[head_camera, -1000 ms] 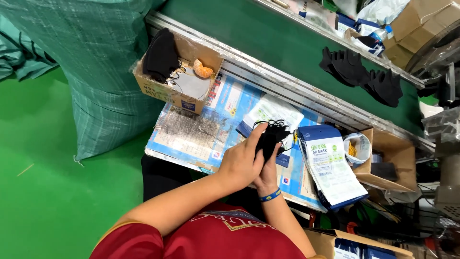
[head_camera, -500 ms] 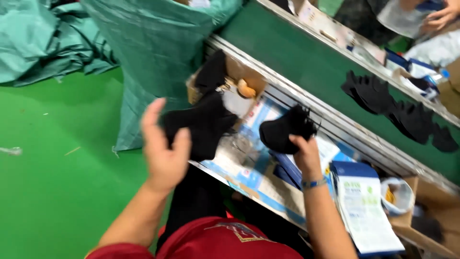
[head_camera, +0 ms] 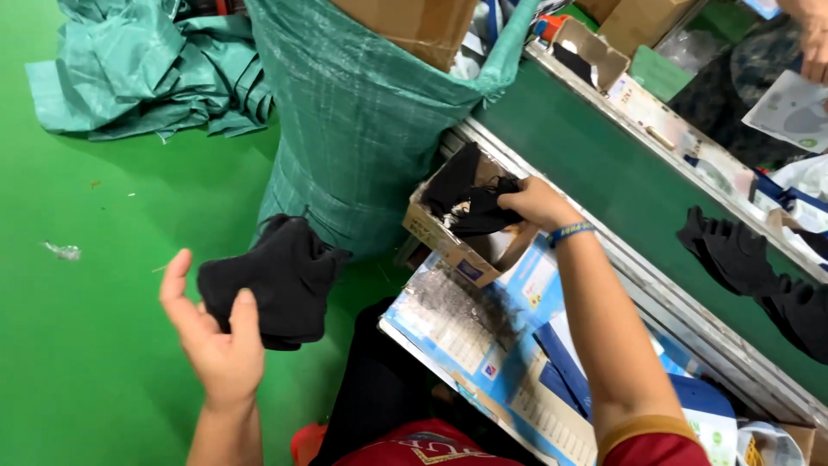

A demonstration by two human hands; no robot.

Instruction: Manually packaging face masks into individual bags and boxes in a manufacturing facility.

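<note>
2 hands (head_camera: 220,345) (head_camera: 535,203) outstretched: left grip clutches black cloth (head_camera: 276,276), right grasps black pieces (head_camera: 479,211).

Your left hand (head_camera: 220,345) holds a stack of black masks (head_camera: 276,280) over green floor (head_camera: 78,345). Right hand (head_camera: 535,203) grips black masks (head_camera: 479,211) inside cardboard box (head_camera: 461,259), adj. to conveyor (head_camera: 595,164).

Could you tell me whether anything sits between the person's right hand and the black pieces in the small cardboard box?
Nothing visible does. The right hand already rests on the black pieces inside the open cardboard box. The left hand holds a separate black stack beside the green sack.
</note>
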